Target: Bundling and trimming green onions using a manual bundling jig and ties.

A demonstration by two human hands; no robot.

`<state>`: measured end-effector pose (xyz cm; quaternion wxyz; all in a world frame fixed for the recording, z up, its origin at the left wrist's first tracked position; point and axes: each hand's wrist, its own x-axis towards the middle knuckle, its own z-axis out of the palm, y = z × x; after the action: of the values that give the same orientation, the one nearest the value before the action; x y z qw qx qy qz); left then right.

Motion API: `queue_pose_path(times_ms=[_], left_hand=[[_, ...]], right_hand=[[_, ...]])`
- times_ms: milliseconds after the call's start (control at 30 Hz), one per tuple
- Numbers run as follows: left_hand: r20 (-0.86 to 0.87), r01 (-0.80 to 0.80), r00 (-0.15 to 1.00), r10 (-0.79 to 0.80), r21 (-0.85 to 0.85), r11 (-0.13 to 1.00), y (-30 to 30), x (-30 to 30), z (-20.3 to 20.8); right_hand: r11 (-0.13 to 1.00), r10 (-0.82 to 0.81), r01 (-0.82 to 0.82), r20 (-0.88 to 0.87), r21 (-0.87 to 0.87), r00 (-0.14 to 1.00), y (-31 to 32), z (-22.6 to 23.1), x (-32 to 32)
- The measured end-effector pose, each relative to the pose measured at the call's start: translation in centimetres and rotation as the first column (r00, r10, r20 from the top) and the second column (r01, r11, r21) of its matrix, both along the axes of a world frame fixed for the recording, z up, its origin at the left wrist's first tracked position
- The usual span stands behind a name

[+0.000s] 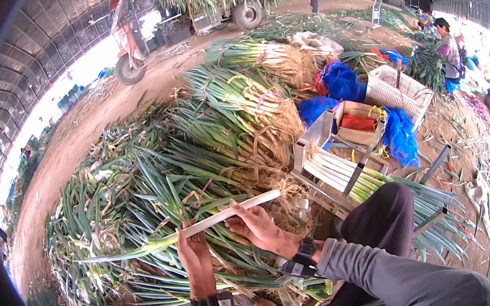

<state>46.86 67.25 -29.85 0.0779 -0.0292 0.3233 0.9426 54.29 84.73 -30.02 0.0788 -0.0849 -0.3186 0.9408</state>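
Note:
One green onion lies slantwise across my two hands, its long white stalk pointing right and its green leaves trailing left. My left hand is closed around the stalk where white turns green. Farther along the white part, my right hand grips it between thumb and fingers. Stringy roots show by the stalk's right tip; whether they belong to it I cannot tell. Below and beyond my hands spreads a heap of green onions, with tied bundles behind. To the right, a metal rack holds several clean white-stalked onions.
Right of the bundles are a cardboard box, a white plastic basket and blue netting. A three-wheeled cart loaded with greens stands at the back. Other people are at the far right and far back. My knee rises beside the rack.

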Motion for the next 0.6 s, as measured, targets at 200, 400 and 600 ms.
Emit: queue_pose_path(times_ms=[200,400,600], left_hand=[[-0.011,-0.072,0.997,0.072,-0.008,0.997,-3.2,-0.7,1.2],[-0.116,0.094,0.989,-0.089,0.033,0.995,-0.5,2.4,0.8],[-0.214,0.307,0.924,-0.316,-0.076,0.949,1.9,1.1,-1.4]], right_hand=[[0.982,-0.172,0.180,-0.123,0.059,0.977,2.8,2.8,0.1],[0.973,0.108,-0.051,-0.250,0.224,0.962,-1.4,2.7,0.0],[0.917,-0.210,0.312,-0.364,0.249,0.907,2.1,6.8,-0.1]])
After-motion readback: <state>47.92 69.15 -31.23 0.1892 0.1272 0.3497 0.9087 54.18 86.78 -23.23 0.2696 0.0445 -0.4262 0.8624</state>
